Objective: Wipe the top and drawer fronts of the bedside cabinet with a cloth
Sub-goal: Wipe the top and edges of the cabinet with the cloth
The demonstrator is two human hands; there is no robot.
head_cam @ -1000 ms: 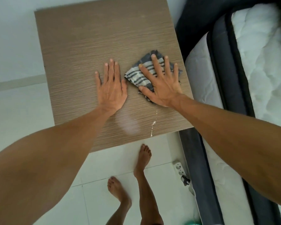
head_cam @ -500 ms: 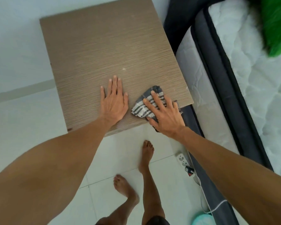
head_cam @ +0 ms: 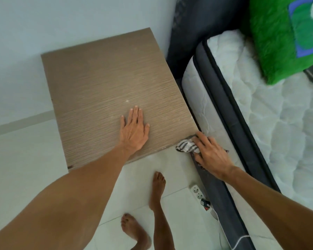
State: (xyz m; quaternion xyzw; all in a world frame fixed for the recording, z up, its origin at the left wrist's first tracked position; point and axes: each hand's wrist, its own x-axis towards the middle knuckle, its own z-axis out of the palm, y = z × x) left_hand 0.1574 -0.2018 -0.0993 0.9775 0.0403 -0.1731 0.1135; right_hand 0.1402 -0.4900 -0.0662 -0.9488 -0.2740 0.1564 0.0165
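The bedside cabinet's brown wood-grain top [head_cam: 101,91] fills the middle left of the view, seen from above. My left hand [head_cam: 134,130] lies flat on it near the front edge, fingers spread, holding nothing. My right hand [head_cam: 209,153] grips the grey-and-white striped cloth [head_cam: 185,146] just off the top's front right corner, in the gap beside the bed. The drawer fronts are hidden below the top.
A white mattress [head_cam: 271,127] with dark edging runs along the right, with a green cushion [head_cam: 278,37] on it. A white power strip [head_cam: 198,192] and cable lie on the tiled floor by the bed base. My bare feet [head_cam: 157,188] stand before the cabinet.
My right hand has slid the cloth toward me and rightwards, off the top's front right corner. The left hand stays flat on the top. The camera has pulled back.
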